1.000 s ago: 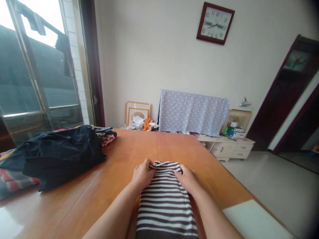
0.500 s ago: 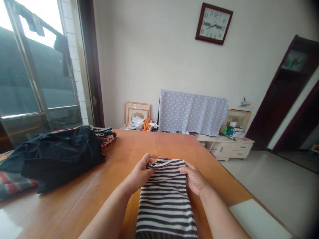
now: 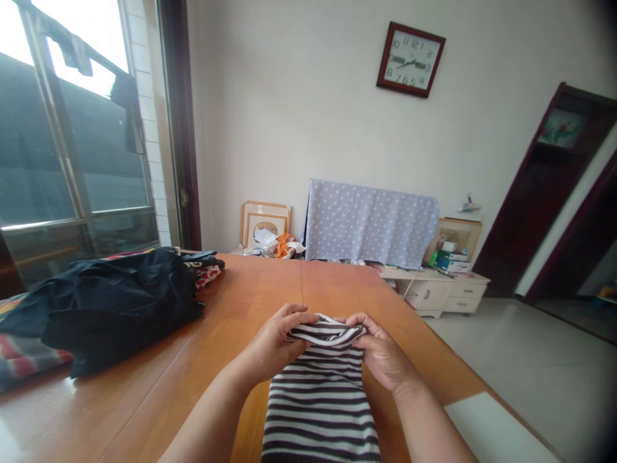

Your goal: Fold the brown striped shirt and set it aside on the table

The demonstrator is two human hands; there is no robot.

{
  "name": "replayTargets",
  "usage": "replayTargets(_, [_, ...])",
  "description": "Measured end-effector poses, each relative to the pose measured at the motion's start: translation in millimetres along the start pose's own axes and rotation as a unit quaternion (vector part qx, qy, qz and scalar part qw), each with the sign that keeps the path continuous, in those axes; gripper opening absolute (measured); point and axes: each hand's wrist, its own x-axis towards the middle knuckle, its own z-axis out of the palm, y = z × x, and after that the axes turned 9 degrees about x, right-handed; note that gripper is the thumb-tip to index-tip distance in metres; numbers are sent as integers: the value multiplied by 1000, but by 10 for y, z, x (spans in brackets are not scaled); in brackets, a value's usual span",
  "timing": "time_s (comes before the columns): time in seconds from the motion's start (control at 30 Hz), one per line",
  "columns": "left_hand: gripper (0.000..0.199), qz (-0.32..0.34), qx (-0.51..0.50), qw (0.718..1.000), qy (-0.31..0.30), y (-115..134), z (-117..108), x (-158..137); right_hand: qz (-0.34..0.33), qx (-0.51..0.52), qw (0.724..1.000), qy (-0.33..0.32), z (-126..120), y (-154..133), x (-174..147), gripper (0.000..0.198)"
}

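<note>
Two bare hands on one striped knit piece (image 3: 318, 405), dark and white, lying on the orange-brown wooden table (image 3: 183, 379) directly in front of the wearer. Long axis runs away from the body, near edge of view toward the far wall, close to straight; stripes cross it side to side. Dark ribbed band (image 3: 318, 458) at the near end, cut off by the bottom of view. Far end points to the wall, its rim lifted and bunched into a slack, wide mouth. Left hand (image 3: 277, 344) grips the left side of that rim, thumb on the near side, fingers curled over the far side. Right hand (image 3: 383, 354) pinches the right corner between thumb and forefinger; its remaining fingers partly hidden. Left along the table: a heap of clothes (image 3: 130, 302), dark navy on top, pale lettering at its right end too small to read. Pale flat sheet (image 3: 496, 424) at the table's right edge. Writing: square wall clock (image 3: 411, 60), brown frame, black numerals, 10, 11, 12, 1, 2 and 3 legible. Box (image 3: 453, 262) on the white cabinet (image 3: 434, 296): print illegible at this distance.
</note>
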Motion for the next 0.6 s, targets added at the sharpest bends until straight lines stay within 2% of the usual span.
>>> replayTargets(0.17, [29,-38,76,996,-9,0,-2,1,-10,8,1000,5,-38,8,-1,19])
replayTargets(0.37, [18,-66,80,993,-56,6,-49,15,-3,-25,1000,4,-61,17,-5,14])
replayTargets(0.5, [17,-72,72,994,-28,28,-45,26,-19,-78,997,8,-78,-10,-22,15])
replayTargets(0.6, [16,-66,86,994,-11,58,-43,37,-49,-163,985,7,-52,-73,-65,30])
